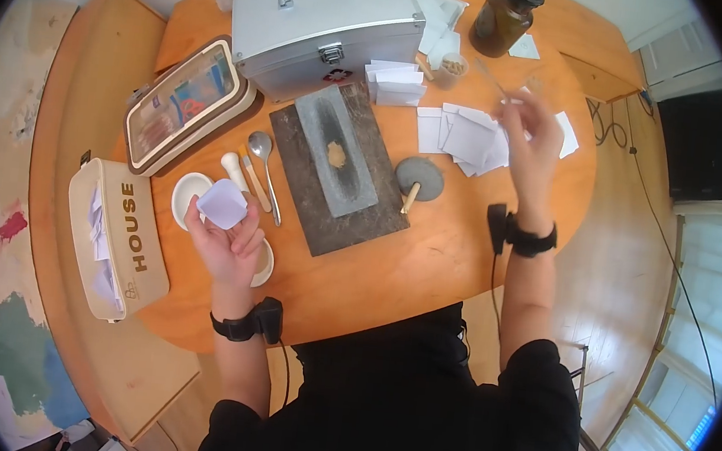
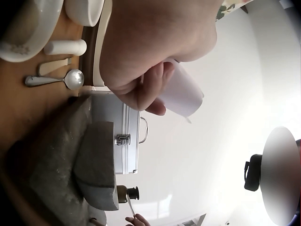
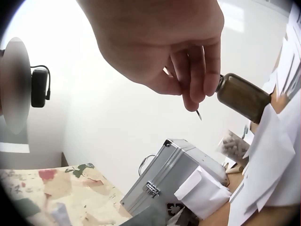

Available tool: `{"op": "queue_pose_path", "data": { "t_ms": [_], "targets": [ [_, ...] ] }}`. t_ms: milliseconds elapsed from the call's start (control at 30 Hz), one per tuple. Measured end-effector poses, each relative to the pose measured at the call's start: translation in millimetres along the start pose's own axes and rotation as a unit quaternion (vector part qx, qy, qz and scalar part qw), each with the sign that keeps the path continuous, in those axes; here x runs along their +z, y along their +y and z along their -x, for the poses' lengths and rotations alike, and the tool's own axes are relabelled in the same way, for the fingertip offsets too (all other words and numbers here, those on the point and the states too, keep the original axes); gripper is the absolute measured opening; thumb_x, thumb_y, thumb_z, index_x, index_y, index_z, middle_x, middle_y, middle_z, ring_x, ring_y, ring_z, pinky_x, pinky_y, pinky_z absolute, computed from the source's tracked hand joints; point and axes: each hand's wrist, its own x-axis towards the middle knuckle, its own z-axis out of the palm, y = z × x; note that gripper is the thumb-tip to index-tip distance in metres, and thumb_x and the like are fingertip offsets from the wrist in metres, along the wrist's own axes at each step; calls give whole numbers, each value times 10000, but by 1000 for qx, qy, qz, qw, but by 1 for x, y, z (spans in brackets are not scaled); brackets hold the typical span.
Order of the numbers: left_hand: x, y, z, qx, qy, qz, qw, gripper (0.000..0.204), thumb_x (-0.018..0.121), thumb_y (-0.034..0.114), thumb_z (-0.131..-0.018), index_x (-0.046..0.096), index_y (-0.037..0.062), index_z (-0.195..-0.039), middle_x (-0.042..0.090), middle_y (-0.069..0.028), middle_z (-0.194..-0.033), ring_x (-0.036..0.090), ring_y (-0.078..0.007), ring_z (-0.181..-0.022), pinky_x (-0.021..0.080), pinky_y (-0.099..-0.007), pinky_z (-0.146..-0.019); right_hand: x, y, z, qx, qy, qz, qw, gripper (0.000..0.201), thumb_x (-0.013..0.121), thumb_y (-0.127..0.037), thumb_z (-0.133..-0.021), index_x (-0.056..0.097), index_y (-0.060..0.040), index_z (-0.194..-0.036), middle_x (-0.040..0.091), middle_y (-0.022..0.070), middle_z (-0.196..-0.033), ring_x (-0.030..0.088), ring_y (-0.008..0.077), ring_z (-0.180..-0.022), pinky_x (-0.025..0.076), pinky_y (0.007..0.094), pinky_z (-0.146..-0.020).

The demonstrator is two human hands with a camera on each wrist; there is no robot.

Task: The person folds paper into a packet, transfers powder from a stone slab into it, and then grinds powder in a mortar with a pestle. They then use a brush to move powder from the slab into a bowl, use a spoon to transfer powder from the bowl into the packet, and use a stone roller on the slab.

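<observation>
My left hand (image 1: 233, 248) holds a small white paper packet (image 1: 223, 204) upright over the left of the table, its mouth facing up. In the left wrist view the fingers curl against the packet (image 2: 183, 94). My right hand (image 1: 532, 142), raised above loose white envelopes (image 1: 473, 141), pinches a thin stick-like tool (image 1: 490, 74). Its slender tip (image 3: 199, 115) pokes out below the fingertips in the right wrist view; the rest is hidden. Between the hands, a grey trough-shaped grinding stone (image 1: 360, 186) with brown powder (image 1: 336, 154) lies on a dark stone slab (image 1: 325, 235).
A silver case (image 1: 327, 35) stands at the back, a brown glass bottle (image 1: 499, 28) and a cup of capsules (image 1: 452, 69) to its right. A grey disc (image 1: 423, 169), spoon (image 1: 267, 164), white pestle (image 1: 231, 165), white bowl (image 1: 179, 202) and beige basket (image 1: 117, 276) surround the slab.
</observation>
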Motion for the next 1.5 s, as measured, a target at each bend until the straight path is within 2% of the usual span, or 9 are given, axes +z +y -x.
{"op": "queue_pose_path", "data": {
  "t_ms": [233,633,800,900,1000,1067,1133,1300,1500],
  "targets": [
    [-10,-3,15,11,-15,25,1000,530,324,482,-1015,530,-6,-1041,535,-122,-840,277,-66,-399,217,-188,-339,-6,-10,-81,-123,-90,211,965,123,634,-119,-885,717,-47,-940,721,86,-791,703,211,-737,525,296,-689],
    [-30,-1,29,14,32,61,998,513,338,476,-1020,515,-5,-1033,555,-139,-827,280,-73,-399,227,-197,-348,24,15,-103,-148,-212,341,904,179,673,-195,-852,720,-74,-975,705,156,-851,668,336,-787,517,414,-701],
    [-44,1,30,36,1,115,993,548,344,516,-1013,529,1,-1003,554,-141,-812,261,-72,-398,212,-201,-352,13,-18,-92,-105,-132,388,906,420,731,-361,-835,646,-106,-1158,668,117,-770,665,294,-736,497,409,-637],
    [-56,9,32,78,1,132,988,552,321,515,-1016,537,7,-994,562,-142,-798,237,-70,-393,200,-201,-350,8,-46,-66,-132,-90,221,962,180,697,-195,-892,691,-60,-1011,409,-29,-565,374,56,-546,274,269,-486],
    [-66,13,33,120,24,129,984,552,318,507,-1017,555,10,-985,571,-132,-785,228,-70,-388,200,-200,-347,31,-96,-6,-151,-193,120,962,58,638,-51,-904,685,-45,-938,574,-28,-674,500,14,-601,354,197,-526],
    [-69,14,33,138,43,132,981,555,320,506,-1016,567,11,-973,577,-132,-783,228,-68,-386,201,-197,-345,58,-137,29,-140,-370,81,915,72,635,-6,-860,663,-29,-922,663,55,-810,635,158,-698,486,286,-601],
    [-72,14,35,144,51,133,979,560,321,507,-1014,577,11,-962,581,-132,-779,228,-66,-383,202,-195,-343,110,-146,56,-258,-459,53,849,99,653,-42,-809,638,-15,-902,658,174,-881,635,378,-819,515,442,-711],
    [-80,17,48,154,50,134,978,578,318,519,-1010,576,9,-924,588,-136,-776,229,-63,-380,196,-194,-341,230,-123,94,-265,-521,225,779,250,711,-170,-796,607,53,-750,630,260,-704,642,426,-708,527,474,-678],
    [-96,18,63,151,69,142,976,546,338,496,-1009,581,8,-987,556,-133,-790,241,-79,-380,203,-210,-339,261,-119,88,-208,-531,285,771,122,640,-85,-768,663,34,-771,671,261,-775,688,398,-772,560,454,-723]
  ]
}}
